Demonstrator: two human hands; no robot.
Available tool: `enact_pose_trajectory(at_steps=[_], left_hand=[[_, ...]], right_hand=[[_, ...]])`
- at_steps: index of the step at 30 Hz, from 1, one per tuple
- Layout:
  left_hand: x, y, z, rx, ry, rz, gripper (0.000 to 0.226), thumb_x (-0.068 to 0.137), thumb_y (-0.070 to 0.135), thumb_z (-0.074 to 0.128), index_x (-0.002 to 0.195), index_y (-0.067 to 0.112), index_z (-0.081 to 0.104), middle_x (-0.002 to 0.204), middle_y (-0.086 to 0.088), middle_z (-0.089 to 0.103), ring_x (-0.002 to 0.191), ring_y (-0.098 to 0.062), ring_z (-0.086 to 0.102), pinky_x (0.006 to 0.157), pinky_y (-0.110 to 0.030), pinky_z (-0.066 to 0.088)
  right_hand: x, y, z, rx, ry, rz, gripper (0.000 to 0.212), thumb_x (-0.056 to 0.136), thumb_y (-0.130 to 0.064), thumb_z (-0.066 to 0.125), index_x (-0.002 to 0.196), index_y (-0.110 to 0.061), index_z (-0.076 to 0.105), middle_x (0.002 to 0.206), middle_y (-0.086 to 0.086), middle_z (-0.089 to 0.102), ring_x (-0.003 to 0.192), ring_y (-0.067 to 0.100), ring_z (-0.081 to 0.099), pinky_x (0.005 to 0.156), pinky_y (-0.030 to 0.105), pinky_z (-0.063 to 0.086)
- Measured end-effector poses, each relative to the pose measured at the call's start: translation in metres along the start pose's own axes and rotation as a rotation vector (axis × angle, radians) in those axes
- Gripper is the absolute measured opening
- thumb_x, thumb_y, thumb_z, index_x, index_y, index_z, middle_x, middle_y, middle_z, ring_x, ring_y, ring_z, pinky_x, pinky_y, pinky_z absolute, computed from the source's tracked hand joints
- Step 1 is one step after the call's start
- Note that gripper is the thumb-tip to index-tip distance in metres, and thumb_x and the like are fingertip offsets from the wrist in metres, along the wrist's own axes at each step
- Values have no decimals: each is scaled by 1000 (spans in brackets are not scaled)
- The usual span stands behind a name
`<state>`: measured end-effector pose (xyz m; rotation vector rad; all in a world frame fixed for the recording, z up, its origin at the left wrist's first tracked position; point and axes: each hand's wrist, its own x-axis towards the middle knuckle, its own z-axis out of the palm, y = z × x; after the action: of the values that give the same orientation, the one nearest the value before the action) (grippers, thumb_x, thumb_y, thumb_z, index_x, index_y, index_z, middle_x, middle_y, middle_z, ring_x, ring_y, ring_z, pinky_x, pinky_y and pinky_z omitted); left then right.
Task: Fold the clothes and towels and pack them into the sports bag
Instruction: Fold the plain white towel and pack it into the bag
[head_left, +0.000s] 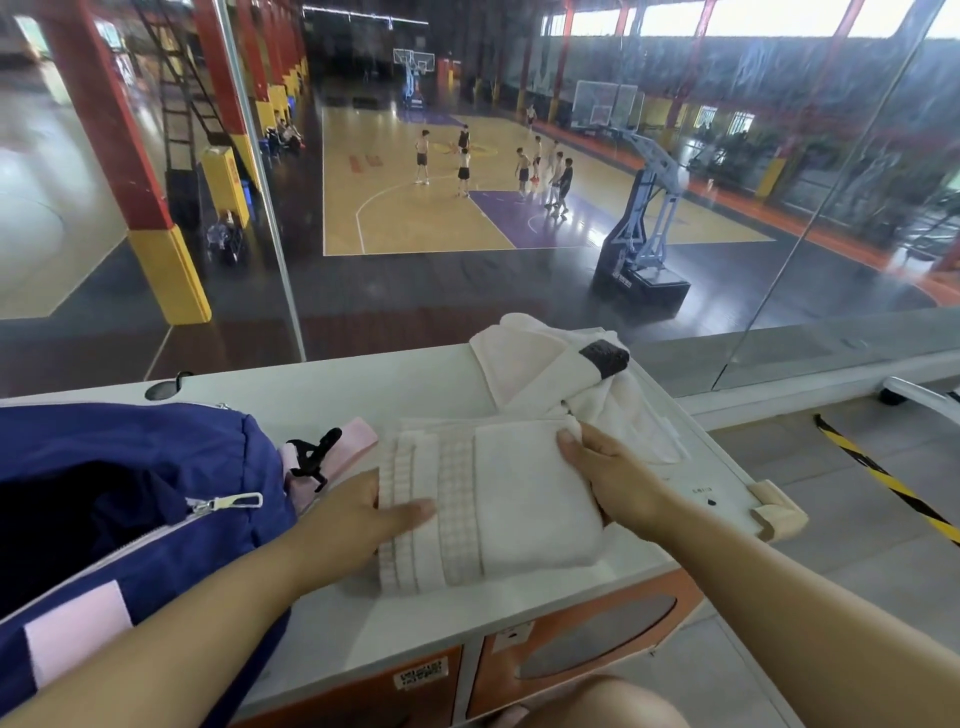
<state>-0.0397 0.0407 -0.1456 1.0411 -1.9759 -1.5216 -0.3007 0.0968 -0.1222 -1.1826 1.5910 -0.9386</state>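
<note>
A folded white towel (498, 499) with ribbed pinkish bands lies on the white cabinet top (363, 395). My left hand (363, 514) lies flat on its left banded edge, fingers together. My right hand (608, 467) grips the towel's right edge, thumb on top and fingers under the fold. Behind the towel sits a loose pile of white clothes (550, 369) with a dark cuff. The navy and pink sports bag (140, 499) stands at the left, its zip open and its dark inside showing.
A black clip and pink strap (332, 452) of the bag lie between bag and towel. A glass wall (467, 208) rises just behind the cabinet. A padded corner guard (779, 512) marks the cabinet's right edge. Yellow-black floor tape (883, 478) runs at the right.
</note>
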Motion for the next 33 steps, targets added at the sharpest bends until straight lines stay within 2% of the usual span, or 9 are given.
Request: enact_pose_trajectory(at_steps=[3,7,11,15,17,22,28,31,33], left_hand=[[20,-4,3,-103,140,-68,27,81,47,63,106,38,57,90,30,68,95,6,61,82,-10,44],[41,-11,2,-16,306,-116,33,97,27,47,129,22,52,110,12,55,109,-11,50,94,-23,33],[62,-18,-2,137,243,-185,34,97,40,41,129,33,48,114,14,54,110,-9,49,90,-24,33],[75,-24,-3,224,193,-214,28,95,44,42,123,40,47,119,15,56,112,-10,51,96,-30,38],[78,-28,-2,263,210,-223,20,92,47,45,112,46,48,119,13,61,111,-13,55,98,-36,42],[74,-22,3,388,291,-236,43,85,53,53,120,31,41,109,8,60,103,-20,58,91,-37,47],[42,-26,3,762,385,80,60,71,69,45,123,40,42,125,12,35,118,-12,36,100,-42,39],[28,-22,12,945,196,398,58,76,67,43,122,34,53,131,13,47,119,-5,29,104,-21,15],[22,-23,14,982,46,397,66,78,64,42,135,33,42,140,19,30,132,-1,18,110,-19,-4]], right_hand=[[11,-9,8,8,65,118,35,97,-50,33,110,-28,57,104,4,67,89,24,67,59,35,55],[25,-10,8,71,8,145,25,92,-34,57,107,-15,58,102,4,66,88,21,65,71,40,57],[42,2,14,-48,99,140,19,89,-21,62,103,-14,52,99,4,61,84,20,62,57,32,49],[53,17,19,-154,176,215,18,83,-21,63,87,-14,47,90,4,55,86,25,57,80,43,48],[53,21,20,-162,208,237,20,81,-21,63,83,-13,44,83,4,51,77,22,52,72,39,45],[42,24,25,-208,336,136,38,86,-14,57,116,-15,33,84,-1,51,73,16,53,58,28,40],[23,32,24,-748,412,-239,42,85,-28,62,122,-11,48,128,7,38,118,28,39,94,33,38],[14,39,21,-920,175,-480,60,85,-60,46,111,-8,63,116,7,56,111,28,50,95,35,44],[5,41,19,-1019,-56,-413,85,78,-77,32,131,-13,51,134,2,47,124,22,44,105,35,39]])
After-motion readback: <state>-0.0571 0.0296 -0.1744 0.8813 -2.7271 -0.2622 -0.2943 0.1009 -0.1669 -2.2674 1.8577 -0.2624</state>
